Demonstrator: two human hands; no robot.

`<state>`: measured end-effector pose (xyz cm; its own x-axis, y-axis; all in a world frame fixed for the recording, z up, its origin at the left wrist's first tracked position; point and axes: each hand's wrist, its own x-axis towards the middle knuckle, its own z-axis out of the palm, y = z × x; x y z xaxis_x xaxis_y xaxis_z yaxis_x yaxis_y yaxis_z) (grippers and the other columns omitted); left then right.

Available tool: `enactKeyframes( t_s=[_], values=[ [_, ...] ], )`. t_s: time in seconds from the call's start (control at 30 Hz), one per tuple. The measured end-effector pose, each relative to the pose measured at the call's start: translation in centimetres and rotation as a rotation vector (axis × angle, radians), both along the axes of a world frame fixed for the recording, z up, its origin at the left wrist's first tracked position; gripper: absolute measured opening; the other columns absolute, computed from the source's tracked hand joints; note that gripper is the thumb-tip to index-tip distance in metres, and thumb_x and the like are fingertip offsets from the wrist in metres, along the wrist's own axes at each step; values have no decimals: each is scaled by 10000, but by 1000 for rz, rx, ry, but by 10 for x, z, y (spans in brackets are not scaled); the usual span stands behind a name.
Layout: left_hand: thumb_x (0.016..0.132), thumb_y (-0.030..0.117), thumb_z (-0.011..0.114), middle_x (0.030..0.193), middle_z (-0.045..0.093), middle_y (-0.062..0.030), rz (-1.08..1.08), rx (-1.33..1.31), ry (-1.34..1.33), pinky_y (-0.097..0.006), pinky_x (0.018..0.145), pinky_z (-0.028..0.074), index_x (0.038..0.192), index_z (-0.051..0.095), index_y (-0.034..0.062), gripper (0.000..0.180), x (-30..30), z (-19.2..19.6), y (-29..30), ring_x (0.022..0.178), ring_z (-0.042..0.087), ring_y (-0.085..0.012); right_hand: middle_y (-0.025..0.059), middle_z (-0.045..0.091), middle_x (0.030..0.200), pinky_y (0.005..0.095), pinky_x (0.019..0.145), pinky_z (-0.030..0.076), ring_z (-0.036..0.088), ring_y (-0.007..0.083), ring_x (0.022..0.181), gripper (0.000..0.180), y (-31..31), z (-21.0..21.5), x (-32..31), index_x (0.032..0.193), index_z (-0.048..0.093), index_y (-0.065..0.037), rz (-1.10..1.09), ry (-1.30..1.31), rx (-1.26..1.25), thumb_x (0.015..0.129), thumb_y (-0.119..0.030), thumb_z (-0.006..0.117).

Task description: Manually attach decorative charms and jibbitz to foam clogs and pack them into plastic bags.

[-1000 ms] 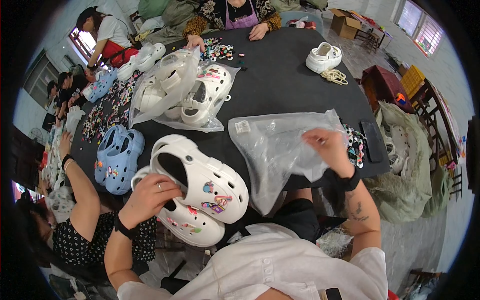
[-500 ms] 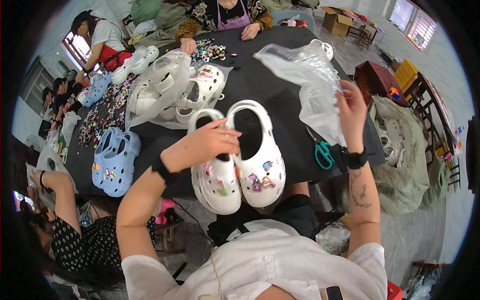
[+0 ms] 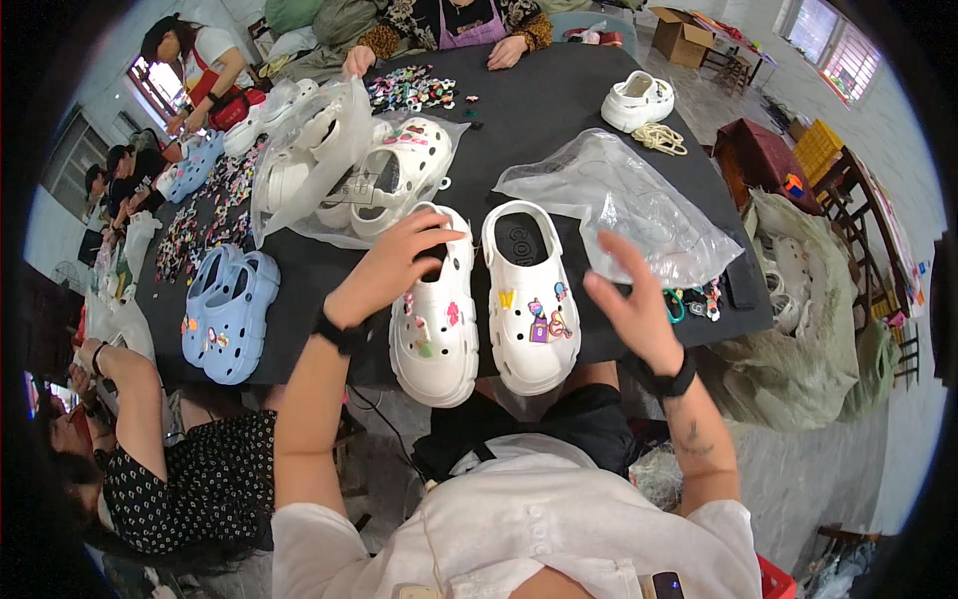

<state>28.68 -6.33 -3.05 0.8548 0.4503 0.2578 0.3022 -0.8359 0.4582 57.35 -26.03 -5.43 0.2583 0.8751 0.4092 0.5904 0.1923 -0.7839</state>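
Two white clogs decorated with colourful charms stand side by side at the table's near edge, toes toward me. My left hand (image 3: 407, 258) grips the left white clog (image 3: 436, 344) at its opening, fingers bent over the rim. To the right of the right white clog (image 3: 536, 334), my right hand (image 3: 636, 307) is open, fingers spread and apart from it. Beyond that hand a clear plastic bag (image 3: 639, 205) lies spread on the table. It covers most of the scissors, leaving part of a teal handle (image 3: 676, 305) visible beside some small charms (image 3: 706, 301).
Blue clogs (image 3: 232, 314) stand at left on the black table (image 3: 529, 110). Bagged white clogs (image 3: 399, 175) and heaps of charms (image 3: 409, 88) lie farther back. Another white clog (image 3: 637, 100) sits far right beside a cord bundle (image 3: 661, 139). Co-workers sit opposite and at left.
My right hand has let go of the plastic bag, now on the table over the scissors, and moved left toward the clogs. The two clogs have come apart, leaving a gap between them.
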Motion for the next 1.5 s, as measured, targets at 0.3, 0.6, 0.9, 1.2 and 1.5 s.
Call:
enactKeyframes(
  t_s=[0.3, 0.6, 0.9, 1.2, 1.5],
  values=[
    [874, 178, 643, 1523, 335, -149, 416, -582, -512, -387, 1156, 245, 1507, 259, 20, 757, -40, -87, -104, 1397, 336, -268, 249, 260, 1538, 485, 1166, 211, 240, 386, 1445, 1185, -39, -43, -32, 1511, 206, -21, 226, -71, -200, 624, -372, 908],
    [667, 284, 864, 1500, 339, -247, 516, -374, -482, -427, 1117, 320, 1454, 388, 39, 953, -10, -86, -118, 1390, 362, -344, 220, 202, 1565, 399, 1150, 281, 308, 306, 1410, 1193, -18, -48, -46, 1525, 64, 36, 256, 571, -181, 679, -150, 884],
    [788, 661, 669, 1497, 349, -249, 475, -407, -652, -432, 1114, 316, 1450, 400, 22, 959, -7, -91, -118, 1392, 364, -346, 237, 274, 1463, 396, 1105, 358, 398, 286, 1317, 991, -23, -60, -63, 1412, 174, 25, 14, 413, -59, 712, -96, 864],
    [1006, 578, 315, 1487, 369, -256, 406, -320, -607, -419, 1137, 262, 1426, 423, -17, 737, -10, -99, -115, 1412, 334, -341, 221, 362, 1334, 425, 1016, 424, 465, 301, 1183, 678, -23, -25, -62, 1077, 355, -40, -23, 453, -110, 687, -170, 894],
    [1010, 481, 335, 1494, 352, -251, 467, -390, -639, -422, 1145, 238, 1422, 426, -14, 650, -10, -93, -121, 1414, 320, -337, 94, 499, 786, 375, 609, 439, 525, 284, 749, 591, -26, -5, -47, 824, 498, -39, -148, -278, -259, 631, -454, 871]
  ],
)
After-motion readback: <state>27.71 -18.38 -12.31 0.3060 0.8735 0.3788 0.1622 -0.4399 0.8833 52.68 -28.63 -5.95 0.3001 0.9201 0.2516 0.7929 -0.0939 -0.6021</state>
